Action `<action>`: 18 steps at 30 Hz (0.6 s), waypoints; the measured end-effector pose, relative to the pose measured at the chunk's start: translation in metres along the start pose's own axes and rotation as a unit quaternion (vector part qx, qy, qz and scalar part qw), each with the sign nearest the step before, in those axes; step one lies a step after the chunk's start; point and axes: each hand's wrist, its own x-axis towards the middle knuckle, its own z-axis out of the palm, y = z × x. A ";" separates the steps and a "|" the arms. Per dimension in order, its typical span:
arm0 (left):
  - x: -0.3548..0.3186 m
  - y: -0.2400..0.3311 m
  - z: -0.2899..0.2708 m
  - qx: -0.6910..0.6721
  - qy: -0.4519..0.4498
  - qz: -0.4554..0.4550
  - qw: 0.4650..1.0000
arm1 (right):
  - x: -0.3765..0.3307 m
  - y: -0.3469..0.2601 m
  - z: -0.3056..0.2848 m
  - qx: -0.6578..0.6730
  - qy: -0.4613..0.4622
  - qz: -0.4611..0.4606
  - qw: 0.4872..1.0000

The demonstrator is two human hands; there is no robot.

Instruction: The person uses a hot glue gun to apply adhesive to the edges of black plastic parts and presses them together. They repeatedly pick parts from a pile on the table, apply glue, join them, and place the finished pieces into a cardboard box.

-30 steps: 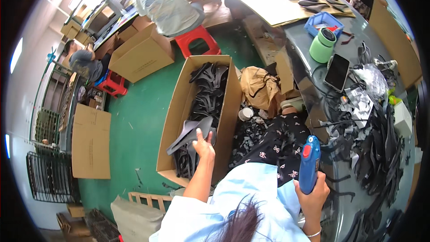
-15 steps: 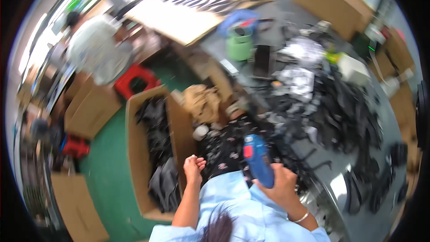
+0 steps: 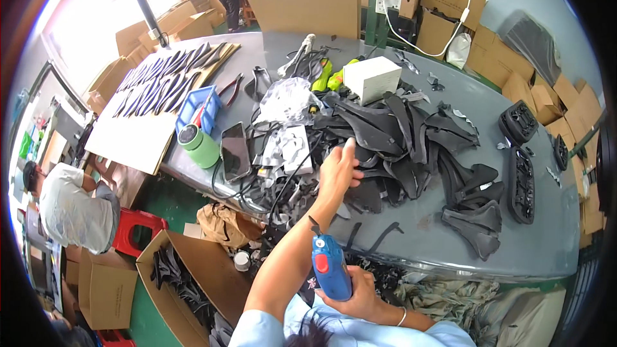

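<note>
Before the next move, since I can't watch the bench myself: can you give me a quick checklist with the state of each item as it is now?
1. Left hand reaches the pile of black plastic parts: ok, its fingers rest on a piece at the pile's near edge.
2. Part actually gripped: cannot tell, the fingers hide the contact.
3. Right hand holds the blue glue gun firmly: ok, nozzle pointing up and away from the body.
4. Glue gun clear of the table: ok, it is held below the near edge.
5. Phone and green cup out of the reach path: ok, both lie to the left.
</note>
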 end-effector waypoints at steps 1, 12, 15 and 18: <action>0.013 0.005 0.010 0.019 0.016 -0.013 1.000 | 0.001 0.003 -0.002 -0.003 0.003 0.000 1.000; -0.010 0.007 -0.028 -0.084 0.087 0.134 0.984 | 0.001 0.032 -0.017 0.066 0.083 0.130 0.986; -0.066 -0.011 -0.050 -0.184 0.104 0.116 0.971 | 0.026 0.022 -0.022 0.101 0.106 0.138 0.980; -0.119 -0.032 -0.063 -0.296 0.064 0.066 0.951 | 0.046 0.020 -0.010 0.206 0.139 0.176 0.953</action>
